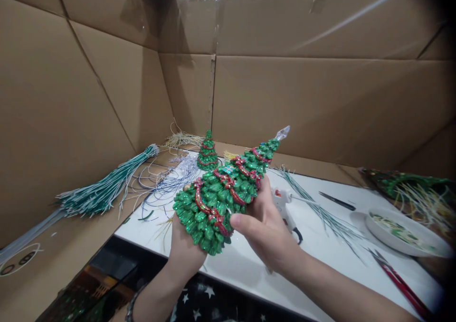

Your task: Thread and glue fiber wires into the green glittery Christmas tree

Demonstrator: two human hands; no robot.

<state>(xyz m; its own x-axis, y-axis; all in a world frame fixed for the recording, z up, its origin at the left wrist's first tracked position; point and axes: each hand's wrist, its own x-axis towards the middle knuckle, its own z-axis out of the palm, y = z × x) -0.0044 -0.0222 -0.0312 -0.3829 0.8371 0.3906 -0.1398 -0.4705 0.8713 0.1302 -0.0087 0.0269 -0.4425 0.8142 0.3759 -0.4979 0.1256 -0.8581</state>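
Note:
A glittery green Christmas tree ornament [217, 194] with red garlands and bows is held up in both hands, tilted so that its clear pointed tip [283, 133] leans to the upper right. My left hand [187, 243] supports the wide base from below; most of its fingers are hidden behind the tree. My right hand [263, 227] wraps the right side, its thumb pressed against the lower branches. Behind it, a smaller decorated tree [207, 153] stands upright on the white board [245, 269]. A white glue gun [282, 201] lies just beyond my right hand.
Bundled green and white wires [107, 184] lie at left, beside loose blue-white wires [171, 179]. On the right are more green wires [320, 213], tweezers [337, 201], a white bowl [409, 232] of scraps and red-handled pliers [399, 279]. Cardboard walls [320, 103] surround the area.

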